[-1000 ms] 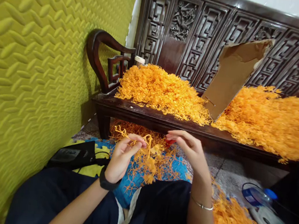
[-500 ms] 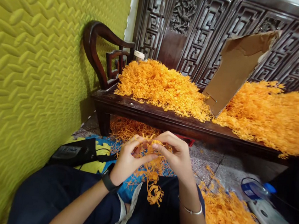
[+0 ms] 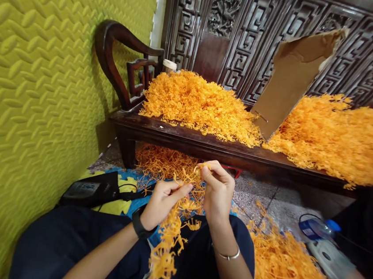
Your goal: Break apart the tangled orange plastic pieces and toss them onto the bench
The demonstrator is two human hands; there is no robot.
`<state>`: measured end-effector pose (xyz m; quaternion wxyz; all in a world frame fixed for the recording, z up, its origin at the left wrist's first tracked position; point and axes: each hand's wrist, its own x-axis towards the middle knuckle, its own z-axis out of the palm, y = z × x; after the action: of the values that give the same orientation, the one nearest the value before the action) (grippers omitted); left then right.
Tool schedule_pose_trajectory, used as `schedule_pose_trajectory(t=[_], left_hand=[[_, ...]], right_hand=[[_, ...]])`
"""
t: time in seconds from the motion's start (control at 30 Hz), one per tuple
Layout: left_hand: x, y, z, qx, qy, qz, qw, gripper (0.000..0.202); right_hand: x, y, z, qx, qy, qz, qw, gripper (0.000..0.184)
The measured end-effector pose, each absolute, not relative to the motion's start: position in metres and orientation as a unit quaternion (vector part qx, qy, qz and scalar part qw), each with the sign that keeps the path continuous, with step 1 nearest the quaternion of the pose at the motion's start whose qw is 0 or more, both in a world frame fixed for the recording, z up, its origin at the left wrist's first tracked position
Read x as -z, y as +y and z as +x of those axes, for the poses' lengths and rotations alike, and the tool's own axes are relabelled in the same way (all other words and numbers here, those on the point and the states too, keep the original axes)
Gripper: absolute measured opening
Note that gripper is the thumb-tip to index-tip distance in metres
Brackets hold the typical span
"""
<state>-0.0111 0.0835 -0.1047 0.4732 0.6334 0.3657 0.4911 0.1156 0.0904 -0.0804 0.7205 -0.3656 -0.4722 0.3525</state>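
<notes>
Small branching orange plastic pieces (image 3: 184, 206) are in front of me, some hanging in a loose string over my lap. My left hand (image 3: 163, 201) pinches one part of them between thumb and forefinger. Slightly higher and to the right, my right hand (image 3: 219, 187) closes thumb and fingers on another orange piece near its tips. Exactly how the pieces join is too fine to make out. Behind my hands, under the bench, lies a tangle of thin orange strands (image 3: 160, 163).
A dark wooden bench (image 3: 180, 134) bears a left orange heap (image 3: 196, 105) and a right one (image 3: 350, 134), with a cardboard sheet (image 3: 286, 79) between. More orange pieces (image 3: 289, 270) lie at lower right, by a bottle (image 3: 317, 228). A black bag (image 3: 92, 189) lies left; a yellow padded wall (image 3: 43, 111) stands beside it.
My left hand has moved slightly lower and my right hand has turned more upright. The hanging orange string has swung left and hangs lower over my lap.
</notes>
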Motion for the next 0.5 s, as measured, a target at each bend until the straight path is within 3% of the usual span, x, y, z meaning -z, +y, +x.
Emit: schedule_pose_trajectory(t=[0.27,0.37,0.5], left_hand=[[0.102,0.079,-0.011,-0.482,0.365,0.648,0.463,0.04],[0.1,0.066,-0.012,-0.462,0.359,0.661,0.471,0.042],[0.094,0.057,-0.008,-0.451,0.329,0.657,0.507,0.039]], right_hand=[[0.079,0.101,0.119,-0.336,-0.407,-0.386,0.757,0.007],[0.072,0.107,0.175,-0.161,-0.298,-0.366,0.867,0.01],[0.065,0.075,0.273,0.056,-0.223,-0.357,0.905,0.009]])
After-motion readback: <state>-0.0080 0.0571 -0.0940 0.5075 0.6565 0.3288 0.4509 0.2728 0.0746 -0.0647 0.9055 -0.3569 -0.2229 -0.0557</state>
